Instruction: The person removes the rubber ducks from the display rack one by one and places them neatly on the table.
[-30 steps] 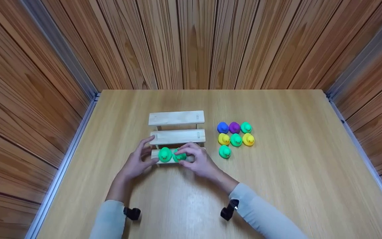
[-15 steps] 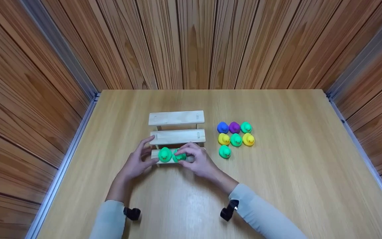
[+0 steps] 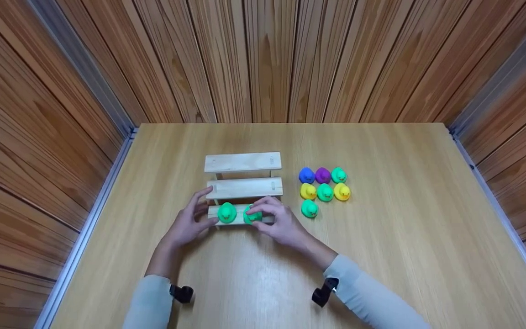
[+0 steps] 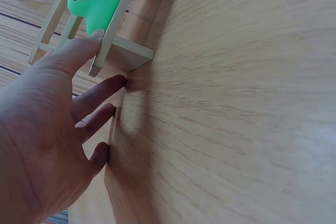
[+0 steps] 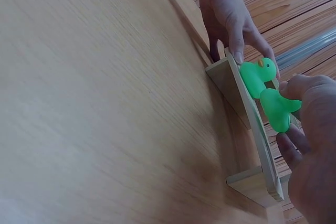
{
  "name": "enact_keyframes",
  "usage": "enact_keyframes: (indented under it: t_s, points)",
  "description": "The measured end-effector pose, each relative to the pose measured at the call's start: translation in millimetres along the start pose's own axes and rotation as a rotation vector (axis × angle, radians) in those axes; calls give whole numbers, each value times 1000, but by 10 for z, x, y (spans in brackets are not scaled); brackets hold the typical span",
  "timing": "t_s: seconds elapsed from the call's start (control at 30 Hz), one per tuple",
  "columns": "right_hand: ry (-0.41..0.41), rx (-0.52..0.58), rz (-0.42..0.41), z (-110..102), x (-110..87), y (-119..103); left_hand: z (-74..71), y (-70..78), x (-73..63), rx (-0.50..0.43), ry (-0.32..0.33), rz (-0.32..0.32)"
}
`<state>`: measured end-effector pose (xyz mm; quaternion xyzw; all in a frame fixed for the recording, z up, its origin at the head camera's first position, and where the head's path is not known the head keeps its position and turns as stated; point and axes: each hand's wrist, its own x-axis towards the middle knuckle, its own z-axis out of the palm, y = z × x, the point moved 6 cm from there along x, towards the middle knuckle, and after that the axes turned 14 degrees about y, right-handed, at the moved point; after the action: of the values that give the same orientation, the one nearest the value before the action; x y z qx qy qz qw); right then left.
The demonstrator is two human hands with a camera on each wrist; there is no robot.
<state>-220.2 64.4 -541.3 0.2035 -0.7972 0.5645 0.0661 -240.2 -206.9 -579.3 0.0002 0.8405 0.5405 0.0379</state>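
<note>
A green rubber duck (image 3: pixel 227 213) sits upright on the lowest step (image 3: pixel 240 221) of a pale wooden three-step stand (image 3: pixel 244 188). To its right, my right hand (image 3: pixel 282 221) pinches a second green rubber duck (image 5: pixel 274 109) between thumb and fingers, on or just above the same step; I cannot tell which. My left hand (image 3: pixel 189 223) is at the stand's left end, its index fingertip at the middle step. In the left wrist view its thumb (image 4: pixel 79 55) touches the lowest step's end beside the first duck, and the other fingers extend loosely down by the tabletop.
Right of the stand, several rubber ducks stand grouped on the wooden table (image 3: pixel 404 219): blue (image 3: pixel 307 175), purple (image 3: pixel 323 175), yellow (image 3: pixel 342 192) and green (image 3: pixel 309 209). Wood-plank walls (image 3: pixel 267 59) enclose the back and sides.
My right hand has shifted slightly right along the lowest step with its green rubber duck, widening the gap between the two ducks there. My left hand stays in place.
</note>
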Motion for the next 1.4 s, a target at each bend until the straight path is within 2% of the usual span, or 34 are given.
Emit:
enact_keyframes:
  t_s: [0.17,0.37,0.57,0.77,1.07,1.4]
  points:
    - [10,14,-13,-93,-38,-23,-1,-14,11,16,-9,13]
    - [33,11,-42,-202,-76,-14,16,-30,24,18,-17,-5]
    - [48,9,-34,-318,-109,1,24,-34,21,24,-28,6]
    - [70,4,-34,-450,-144,18,29,-51,22,48,-24,17]
    - [97,-15,-63,-637,-190,44,14,-27,2,8,-25,-12]
    - [154,-41,-70,-879,-250,109,18,-23,8,23,-3,-9]
